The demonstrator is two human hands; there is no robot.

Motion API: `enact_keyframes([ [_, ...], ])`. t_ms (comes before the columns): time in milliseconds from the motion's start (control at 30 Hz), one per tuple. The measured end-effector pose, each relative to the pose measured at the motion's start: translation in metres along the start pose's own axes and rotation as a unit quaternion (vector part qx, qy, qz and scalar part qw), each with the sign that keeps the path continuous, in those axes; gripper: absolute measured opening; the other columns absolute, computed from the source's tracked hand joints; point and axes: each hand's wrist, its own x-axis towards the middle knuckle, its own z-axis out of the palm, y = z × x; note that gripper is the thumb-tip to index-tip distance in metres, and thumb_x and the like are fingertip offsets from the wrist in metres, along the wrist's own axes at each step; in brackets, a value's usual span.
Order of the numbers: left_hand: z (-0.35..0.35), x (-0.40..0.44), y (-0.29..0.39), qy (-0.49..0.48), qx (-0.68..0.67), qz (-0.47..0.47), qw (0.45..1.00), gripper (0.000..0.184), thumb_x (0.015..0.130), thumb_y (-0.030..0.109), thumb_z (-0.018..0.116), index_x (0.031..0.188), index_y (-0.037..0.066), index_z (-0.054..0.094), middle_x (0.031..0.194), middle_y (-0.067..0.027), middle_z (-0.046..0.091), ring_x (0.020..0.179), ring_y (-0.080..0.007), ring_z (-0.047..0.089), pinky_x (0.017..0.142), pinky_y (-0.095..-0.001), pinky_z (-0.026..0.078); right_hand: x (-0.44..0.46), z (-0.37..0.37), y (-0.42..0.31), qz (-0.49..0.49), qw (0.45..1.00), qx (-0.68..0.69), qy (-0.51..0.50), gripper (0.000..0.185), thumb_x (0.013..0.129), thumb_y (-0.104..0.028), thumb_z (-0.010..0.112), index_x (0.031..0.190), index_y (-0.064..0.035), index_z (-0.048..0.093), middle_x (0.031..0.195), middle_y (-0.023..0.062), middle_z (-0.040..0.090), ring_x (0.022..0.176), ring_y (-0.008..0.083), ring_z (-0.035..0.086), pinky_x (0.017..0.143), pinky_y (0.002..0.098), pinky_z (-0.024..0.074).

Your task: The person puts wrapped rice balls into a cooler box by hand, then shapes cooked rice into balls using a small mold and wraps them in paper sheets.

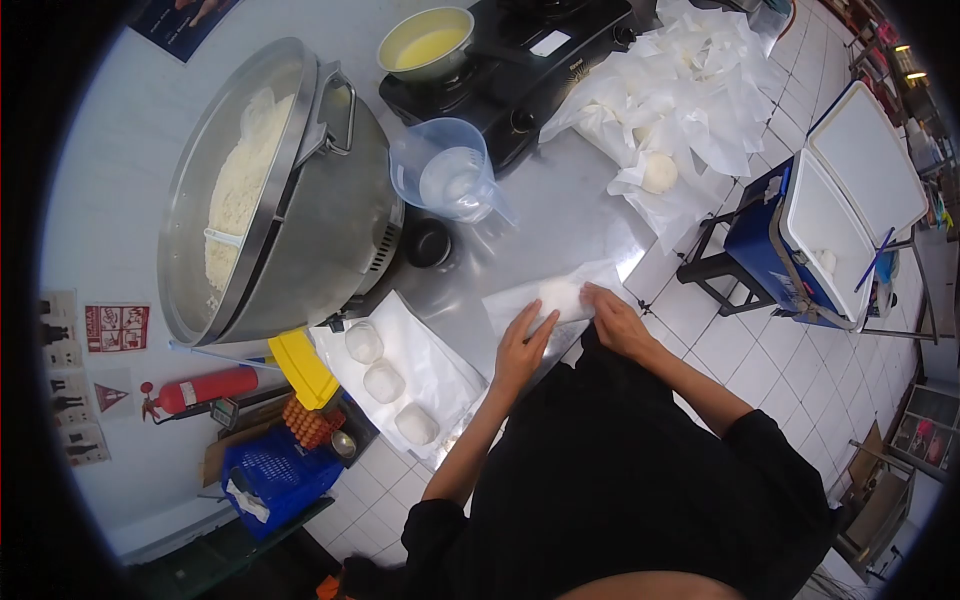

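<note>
A rounded white lump (562, 297) lies on a sheet of thin white paper (505, 308) at the near edge of the steel table, in front of my body. My left hand (527, 343) presses its fingers and thumb on the near-left side of the paper, beside the lump. At the right end my right hand (614, 318) pinches the paper, its fingertips close to the lump. Three similar white rounded pieces (383, 381) sit in a row on white paper to my left. Their exact kind cannot be made out.
A large metal pot (335, 215) of white grainy food stands at left. Behind are a clear jug (440, 170), a black stove (510, 75) and a pan (425, 45) of yellow liquid. Paper-wrapped pieces (690, 90) pile up far right; an open blue cooler (770, 245) stands beyond.
</note>
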Motion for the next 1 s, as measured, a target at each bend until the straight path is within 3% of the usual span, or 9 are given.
enact_keyframes([
  [167,0.013,-0.014,-0.019,0.033,-0.053,-0.076,0.995,0.026,0.083,0.008,0.074,0.109,0.01,0.07,0.113,-0.0072,0.069,0.104,-0.0252,0.065,0.093,-0.0363,0.051,-0.005,-0.009,-0.001,0.033,0.998,0.049,-0.015,0.044,0.081,0.007,0.057,0.125,0.006,0.056,0.132,0.024,0.056,0.126,0.0392,0.054,0.108,0.0428,0.0447],
  [233,0.01,-0.012,-0.027,0.031,-0.004,-0.043,0.999,0.021,0.083,0.008,0.074,0.103,0.009,0.068,0.104,-0.0071,0.071,0.099,-0.0259,0.066,0.088,-0.0377,0.053,-0.006,-0.003,0.012,0.0,1.0,-0.005,-0.019,0.041,0.082,0.003,0.063,0.122,0.0037,0.055,0.127,0.0216,0.059,0.123,0.0365,0.057,0.103,0.0415,0.0486],
  [333,0.001,-0.003,-0.039,-0.039,-0.021,-0.08,0.996,0.018,0.086,0.003,0.07,0.102,0.008,0.066,0.092,-0.0067,0.072,0.093,-0.0269,0.067,0.081,-0.038,0.052,-0.001,0.006,0.033,0.001,0.999,-0.026,-0.045,0.038,0.083,-0.002,0.068,0.118,-0.0004,0.055,0.12,0.0185,0.062,0.113,0.0346,0.061,0.09,0.0412,0.0539],
  [467,-0.006,0.024,-0.041,-0.052,-0.179,-0.187,0.965,0.027,0.088,0.002,0.066,0.114,0.008,0.064,0.083,-0.01,0.072,0.084,-0.0303,0.069,0.077,-0.0391,0.052,0.014,0.009,0.031,0.102,0.99,-0.053,-0.085,0.034,0.085,-0.003,0.066,0.117,-0.0055,0.055,0.107,0.0152,0.064,0.096,0.0351,0.065,0.073,0.0425,0.0564],
  [533,-0.022,0.041,-0.03,-0.092,-0.214,-0.268,0.935,0.033,0.088,0.004,0.066,0.121,0.008,0.063,0.082,-0.0123,0.072,0.079,-0.0318,0.069,0.075,-0.0409,0.053,0.028,0.004,0.024,0.101,0.993,-0.019,-0.05,0.038,0.085,-0.002,0.066,0.12,-0.0072,0.054,0.102,0.0155,0.064,0.093,0.0365,0.066,0.072,0.0426,0.0568],
  [633,-0.031,0.054,-0.03,-0.145,-0.164,-0.227,0.949,0.032,0.089,0.009,0.067,0.121,0.007,0.065,0.082,-0.0165,0.071,0.077,-0.0339,0.07,0.072,-0.0429,0.053,0.053,-0.012,0.005,0.093,0.995,0.014,-0.029,0.043,0.084,-0.001,0.064,0.124,-0.008,0.051,0.1,0.0175,0.064,0.088,0.0387,0.066,0.072,0.0434,0.057],
  [767,-0.01,0.038,-0.046,-0.064,-0.148,-0.158,0.974,0.018,0.088,0.01,0.068,0.106,0.007,0.071,0.085,-0.0176,0.071,0.078,-0.0351,0.069,0.072,-0.0437,0.053,0.055,-0.011,0.005,0.112,0.991,0.066,-0.046,0.05,0.083,0.002,0.058,0.129,-0.0131,0.051,0.097,0.0191,0.066,0.086,0.0401,0.067,0.068,0.0454,0.0552],
  [833,-0.01,0.037,-0.042,-0.042,-0.114,-0.144,0.982,0.012,0.087,0.01,0.069,0.098,0.006,0.072,0.084,-0.0163,0.071,0.078,-0.0352,0.068,0.073,-0.0444,0.052,0.053,-0.006,0.007,0.142,0.986,0.001,-0.084,0.048,0.081,0.001,0.063,0.127,-0.009,0.05,0.093,0.0212,0.067,0.083,0.0402,0.067,0.069,0.045,0.0555],
  [1000,-0.012,0.057,-0.045,-0.123,-0.031,-0.142,0.982,0.007,0.075,0.008,0.077,0.08,0.007,0.072,0.086,-0.01,0.067,0.092,-0.032,0.062,0.075,-0.043,0.052,0.075,0.004,0.022,0.147,0.977,-0.083,-0.134,0.038,0.078,-0.002,0.068,0.111,-0.0039,0.051,0.084,0.0228,0.067,0.079,0.0399,0.068,0.067,0.0466,0.0537],
])
